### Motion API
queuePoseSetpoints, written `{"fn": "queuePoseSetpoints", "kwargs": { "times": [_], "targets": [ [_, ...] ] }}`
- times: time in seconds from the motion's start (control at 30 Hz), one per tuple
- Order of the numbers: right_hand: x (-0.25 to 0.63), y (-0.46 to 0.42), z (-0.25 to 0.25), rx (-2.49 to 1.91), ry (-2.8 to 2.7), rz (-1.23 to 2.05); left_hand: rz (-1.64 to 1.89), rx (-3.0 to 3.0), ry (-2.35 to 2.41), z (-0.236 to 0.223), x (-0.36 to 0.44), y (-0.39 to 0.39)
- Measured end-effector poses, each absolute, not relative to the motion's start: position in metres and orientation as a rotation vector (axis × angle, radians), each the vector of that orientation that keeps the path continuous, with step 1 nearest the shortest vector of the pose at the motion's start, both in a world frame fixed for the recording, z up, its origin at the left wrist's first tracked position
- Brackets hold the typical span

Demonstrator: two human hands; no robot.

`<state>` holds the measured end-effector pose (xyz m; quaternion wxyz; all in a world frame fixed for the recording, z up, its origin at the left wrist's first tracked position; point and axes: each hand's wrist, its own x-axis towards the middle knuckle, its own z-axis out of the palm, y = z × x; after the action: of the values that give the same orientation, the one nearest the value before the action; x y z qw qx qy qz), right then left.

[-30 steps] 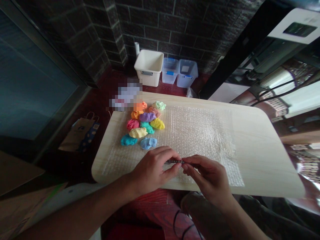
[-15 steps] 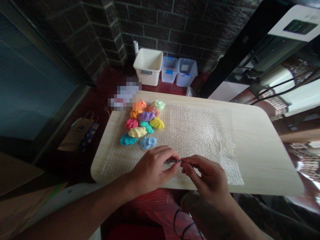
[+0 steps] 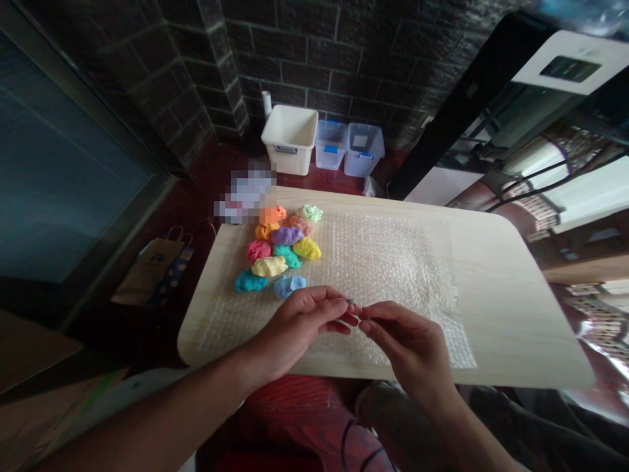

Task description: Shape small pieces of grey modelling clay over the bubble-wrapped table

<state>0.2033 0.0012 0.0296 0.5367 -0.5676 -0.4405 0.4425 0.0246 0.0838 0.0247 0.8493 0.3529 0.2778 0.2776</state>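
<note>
My left hand [image 3: 314, 318] is closed in a pinch above the near part of the bubble wrap [image 3: 388, 262]. A small dark grey end of a beaded strand [image 3: 350, 301] pokes out past its thumb and forefinger, while the rest is hidden by the fingers. My right hand [image 3: 400, 337] faces it with thumb and forefinger pinched close to that end, almost touching the left fingertips. What lies between the right fingertips is too small to make out. A light blue lump of soft clay [image 3: 289, 286] rests just beyond my left hand.
Several coloured clay lumps, among them a purple one [image 3: 287, 235] and a teal one [image 3: 251, 281], sit on the left of the pale wooden table [image 3: 506, 295]. Behind the table stand a white bin [image 3: 289, 141] and two clear plastic boxes [image 3: 362, 149]. A paper bag [image 3: 147, 269] is on the floor.
Earlier, a length of the dark beaded strand showed between both hands; now only a small end is visible. The left hand has turned, its thumb now on top over the strand.
</note>
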Motion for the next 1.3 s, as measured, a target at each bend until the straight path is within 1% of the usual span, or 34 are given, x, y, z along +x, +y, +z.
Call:
{"fn": "queuePoseSetpoints", "kwargs": {
  "times": [0.3, 0.43, 0.57, 0.7, 0.83, 0.93, 1.03, 1.13, 1.3],
  "targets": [
    [0.209, -0.004, 0.022, -1.243, -0.840, 1.245, 0.604, 0.652, 0.572, 0.024, 0.023, 0.087],
    [0.208, -0.004, 0.025, -1.219, -0.841, 1.251, 0.620, 0.515, 0.547, 0.024, 0.024, 0.086],
    [0.205, -0.004, 0.029, -1.374, -1.114, 1.003, 0.577, 0.282, 0.517, 0.023, 0.029, 0.079],
    [0.201, -0.004, 0.030, -1.391, -1.472, 0.700, 0.503, 0.032, 0.609, 0.024, 0.035, 0.072],
    [0.201, -0.004, 0.031, -1.347, -1.610, 0.613, 0.514, -0.091, 0.650, 0.026, 0.037, 0.071],
    [0.204, -0.004, 0.029, -1.411, -1.581, 0.622, 0.516, -0.100, 0.640, 0.028, 0.036, 0.073],
    [0.208, -0.002, 0.027, -1.486, -1.426, 0.674, 0.504, -0.073, 0.628, 0.029, 0.035, 0.075],
    [0.209, 0.000, 0.026, -1.489, -1.324, 0.766, 0.455, -0.012, 0.636, 0.027, 0.035, 0.072],
    [0.206, 0.003, 0.028, -1.399, -1.305, 0.983, 0.408, 0.122, 0.630, 0.021, 0.034, 0.062]
  ]
}}
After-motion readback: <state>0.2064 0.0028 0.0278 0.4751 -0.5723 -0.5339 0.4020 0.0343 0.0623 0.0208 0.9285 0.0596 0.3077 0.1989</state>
